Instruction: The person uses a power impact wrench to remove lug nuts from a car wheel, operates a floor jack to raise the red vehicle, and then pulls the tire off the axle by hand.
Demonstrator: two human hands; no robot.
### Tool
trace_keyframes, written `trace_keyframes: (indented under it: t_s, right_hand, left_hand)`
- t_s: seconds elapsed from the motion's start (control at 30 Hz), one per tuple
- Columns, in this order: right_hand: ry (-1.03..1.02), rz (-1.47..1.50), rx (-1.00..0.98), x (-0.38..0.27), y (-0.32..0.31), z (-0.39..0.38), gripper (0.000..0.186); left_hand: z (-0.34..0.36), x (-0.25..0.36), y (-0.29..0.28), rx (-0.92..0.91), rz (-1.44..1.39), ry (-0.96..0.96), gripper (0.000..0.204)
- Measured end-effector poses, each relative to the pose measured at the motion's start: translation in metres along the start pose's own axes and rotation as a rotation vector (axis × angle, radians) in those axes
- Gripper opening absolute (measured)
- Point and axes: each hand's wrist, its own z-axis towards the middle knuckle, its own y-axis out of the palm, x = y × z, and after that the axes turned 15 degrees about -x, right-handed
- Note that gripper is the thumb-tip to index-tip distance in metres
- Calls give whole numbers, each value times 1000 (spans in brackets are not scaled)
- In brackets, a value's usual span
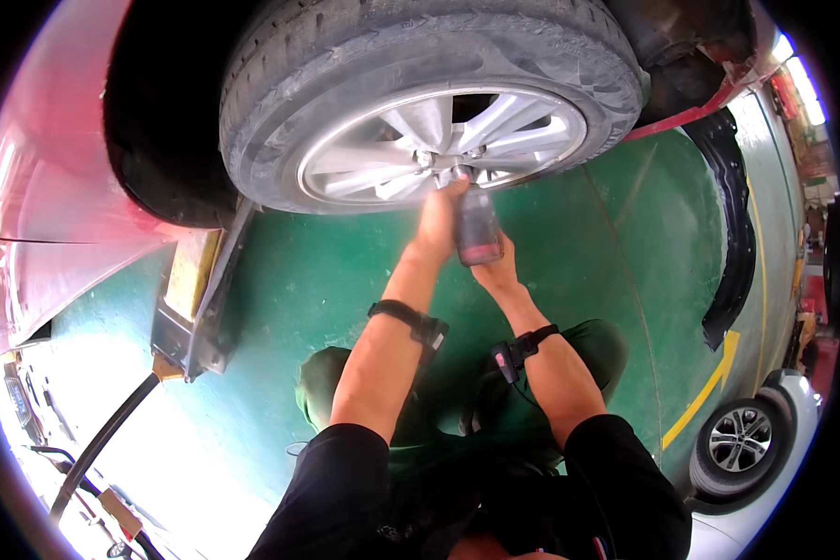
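Note:
In front of me is a car wheel with a worn, dusty tyre [420, 61] and a silver spoked rim [322, 177]. A dark cordless impact wrench [477, 224] with a reddish rear end points at the hub, its nose close to the wheel nuts [425, 160]. My left hand [441, 210] is closed around the front of the wrench, thumb near its nose. Low on the tool's right side, my right hand [497, 267] grips it; the wrench's body hides most of those fingers. Whether the nose sits on a nut I cannot tell.
A floor jack [191, 299] with a yellow block stands under the red car body [56, 187] at left, its long handle [103, 439] reaching toward me. A black curved liner [733, 233] lies on the green floor at right. Another car's wheel [739, 439] is at lower right.

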Motion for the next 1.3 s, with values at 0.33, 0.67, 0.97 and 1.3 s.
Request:
trace_keyframes:
  t_s: [0.33,0.67,0.97,1.3]
  right_hand:
    - [-99,-72,-37,23,28,8,30]
    - [-202,-201,-26,-6,46,-8,31]
    - [-178,187,-70,-32,74,11,31]
    - [-136,-127,12,-16,69,19,32]
  left_hand:
    - [4,8,-10,-21,36,-22,31]
    - [-16,3,-32,129,6,17,25]
    - [-46,46,-25,62,57,79,27]
    - [-52,47,-37,-113,175,130,42]
